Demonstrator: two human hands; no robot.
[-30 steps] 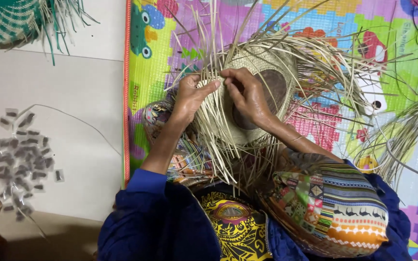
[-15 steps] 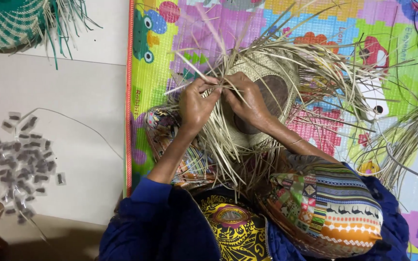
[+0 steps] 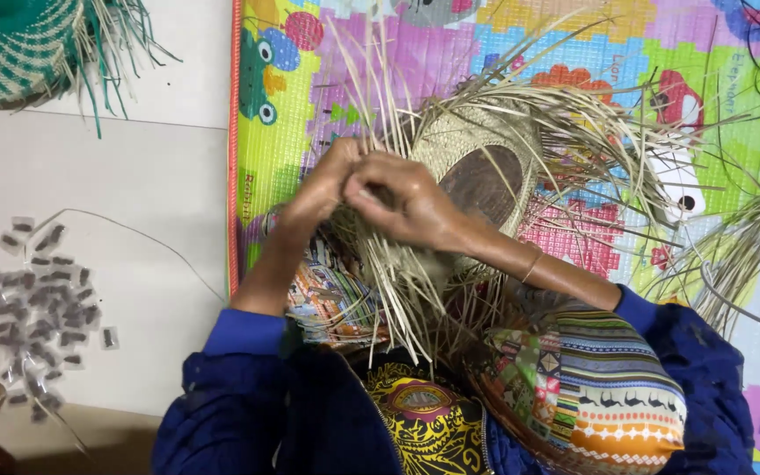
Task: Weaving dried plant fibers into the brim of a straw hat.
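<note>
Sitting on a colourful play mat, a person works one half-woven straw hat held over the lap, loose straw strands hanging toward the near side. Both hands meet at the hat's left edge: the left hand and the right hand have fingers pinched together on strands. One green woven piece lies at far left. A scatter of small grey packets, too many to count, lies left on the floor.
</note>
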